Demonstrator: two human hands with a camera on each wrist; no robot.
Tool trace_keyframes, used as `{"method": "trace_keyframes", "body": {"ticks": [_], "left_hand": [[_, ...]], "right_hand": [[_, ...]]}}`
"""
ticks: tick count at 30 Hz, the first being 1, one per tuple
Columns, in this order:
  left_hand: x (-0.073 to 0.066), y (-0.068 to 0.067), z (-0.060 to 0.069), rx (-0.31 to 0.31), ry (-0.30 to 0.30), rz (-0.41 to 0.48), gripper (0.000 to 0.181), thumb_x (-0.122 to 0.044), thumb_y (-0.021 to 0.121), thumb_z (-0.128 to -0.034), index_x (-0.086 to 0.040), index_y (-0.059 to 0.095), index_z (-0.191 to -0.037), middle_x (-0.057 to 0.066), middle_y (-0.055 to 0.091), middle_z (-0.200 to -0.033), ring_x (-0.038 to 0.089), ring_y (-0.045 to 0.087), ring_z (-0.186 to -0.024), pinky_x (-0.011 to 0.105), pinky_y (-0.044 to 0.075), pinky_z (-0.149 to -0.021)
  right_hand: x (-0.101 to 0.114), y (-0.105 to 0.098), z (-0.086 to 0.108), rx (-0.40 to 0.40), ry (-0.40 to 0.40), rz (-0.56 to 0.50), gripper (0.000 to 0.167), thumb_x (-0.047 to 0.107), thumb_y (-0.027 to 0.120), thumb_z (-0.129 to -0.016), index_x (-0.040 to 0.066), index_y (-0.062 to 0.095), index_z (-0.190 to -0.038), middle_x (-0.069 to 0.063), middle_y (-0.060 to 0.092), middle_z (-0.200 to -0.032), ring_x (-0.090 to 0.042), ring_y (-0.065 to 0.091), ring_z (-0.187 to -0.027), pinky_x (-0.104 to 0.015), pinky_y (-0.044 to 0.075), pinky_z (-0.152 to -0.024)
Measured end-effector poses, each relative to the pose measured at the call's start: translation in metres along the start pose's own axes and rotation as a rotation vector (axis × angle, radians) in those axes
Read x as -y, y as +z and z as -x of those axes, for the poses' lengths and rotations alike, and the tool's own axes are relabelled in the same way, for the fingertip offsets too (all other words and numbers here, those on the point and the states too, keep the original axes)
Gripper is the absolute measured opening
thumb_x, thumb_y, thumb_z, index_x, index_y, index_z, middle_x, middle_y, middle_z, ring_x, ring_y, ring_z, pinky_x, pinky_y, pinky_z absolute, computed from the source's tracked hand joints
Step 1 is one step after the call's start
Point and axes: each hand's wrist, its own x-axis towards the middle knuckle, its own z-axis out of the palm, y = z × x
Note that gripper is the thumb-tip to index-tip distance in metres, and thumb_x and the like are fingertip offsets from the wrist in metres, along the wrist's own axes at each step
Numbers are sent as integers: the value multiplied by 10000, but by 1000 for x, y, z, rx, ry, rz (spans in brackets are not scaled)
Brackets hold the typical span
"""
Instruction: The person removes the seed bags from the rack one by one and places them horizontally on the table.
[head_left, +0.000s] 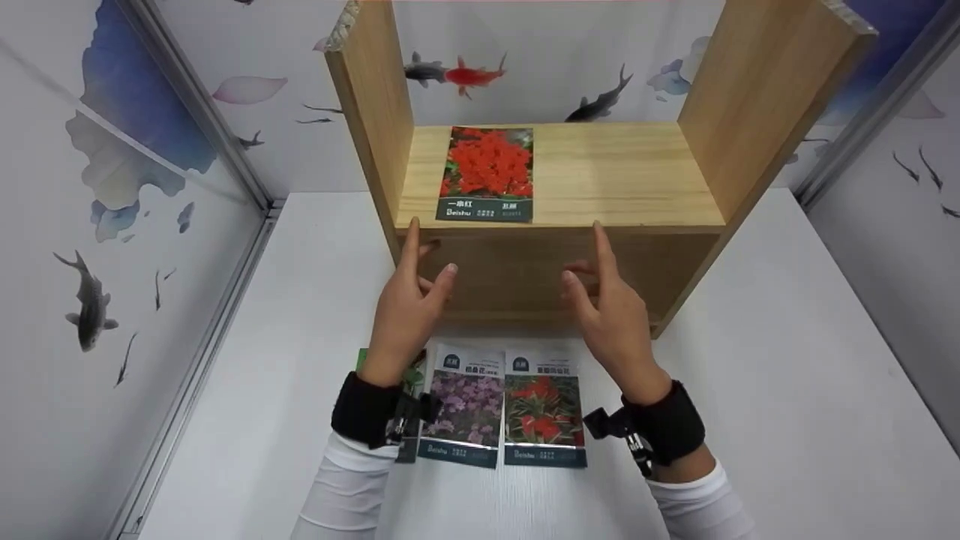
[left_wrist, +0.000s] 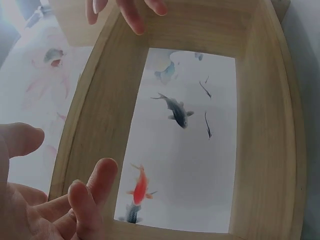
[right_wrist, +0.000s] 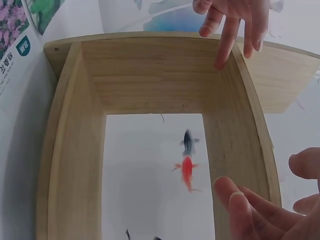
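A wooden shelf [head_left: 615, 180] stands on the white table, and a flower seed packet [head_left: 487, 172] with red blossoms lies on the left part of its upper board. My left hand [head_left: 405, 307] is at the board's front edge, index finger stretched forward, just below that packet. Farther right along the same edge, my right hand [head_left: 613, 319] also points its index finger forward. Neither hand holds anything. In both wrist views, some fingers reach into the open space under the board. Whether the fingertips touch the wood, I cannot tell.
Nearer to me on the table lie a purple-flower packet [head_left: 463, 409] and a red-flower packet [head_left: 544, 412]. A green packet [head_left: 409, 450] is mostly hidden beneath my left wrist. Upright side panels [head_left: 367, 97] flank the upper board. Fish-printed walls [head_left: 82, 300] enclose the table.
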Motion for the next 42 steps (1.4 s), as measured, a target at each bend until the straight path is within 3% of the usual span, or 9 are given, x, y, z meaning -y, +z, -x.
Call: {"method": "trace_keyframes", "body": {"ticks": [5, 9, 13, 19, 27, 31, 36, 42], "left_hand": [[2, -1, -5, 10, -34, -5, 775, -577, 479, -828, -351, 38, -1424, 7, 424, -1327, 132, 579, -649, 299, 468, -552], [0, -3, -9, 44, -30, -1, 798, -589, 470, -826, -315, 27, -1431, 16, 434, -1320, 111, 590, -666, 301, 468, -570], [-2, -8, -14, 78, -39, 10, 802, -557, 479, -841, -295, 6, -1433, 63, 404, -1346, 114, 603, -699, 316, 467, -596], [-4, -13, -25, 125, -93, 29, 789, -552, 469, -848, -312, -11, -1427, 78, 378, -1372, 128, 615, -707, 343, 464, -608], [-9, -16, -34, 180, -135, 166, 746, -533, 488, -849, -322, 71, -1430, -11, 624, -1054, 224, 624, -665, 329, 458, -530], [-20, -21, -33, 227, -147, 262, 715, -445, 510, -876, -275, 104, -1440, 41, 635, -1058, 273, 627, -680, 284, 426, -499], [-34, -26, -33, 257, -156, 268, 706, -395, 498, -898, -214, 94, -1447, 94, 637, -1053, 286, 632, -686, 257, 402, -485], [-34, -24, -41, 291, -159, 311, 703, -381, 482, -908, -209, 66, -1448, 133, 640, -1028, 357, 626, -712, 314, 436, -539]], "right_hand": [[-3, 0, -8, 41, 47, 10, 663, 431, 444, -911, 324, 50, -1434, -28, 574, -1128, -120, 610, -818, -356, 471, -649], [-2, -2, -14, 52, 70, -15, 642, 469, 412, -909, 270, 108, -1438, -40, 617, -1027, -117, 613, -764, -359, 461, -655], [3, -3, -22, 69, 72, -66, 628, 487, 399, -906, 220, 179, -1431, -38, 651, -936, -114, 616, -722, -345, 460, -632], [7, -2, -34, 134, 104, -159, 635, 513, 389, -900, 229, 186, -1430, -40, 662, -950, -158, 636, -714, -348, 482, -638], [15, -1, -44, 193, 151, -337, 616, 450, 408, -918, 224, 158, -1435, -103, 666, -893, -195, 645, -688, -322, 506, -620], [31, -4, -44, 230, 174, -429, 615, 347, 427, -940, 157, 126, -1440, -173, 650, -885, -252, 641, -692, -338, 513, -629], [46, -6, -46, 253, 205, -461, 618, 317, 415, -950, 130, 92, -1443, -172, 653, -856, -285, 639, -683, -330, 514, -615], [48, -1, -52, 257, 214, -502, 649, 346, 404, -948, 132, 45, -1445, -229, 637, -885, -347, 626, -684, -385, 511, -597]]}}
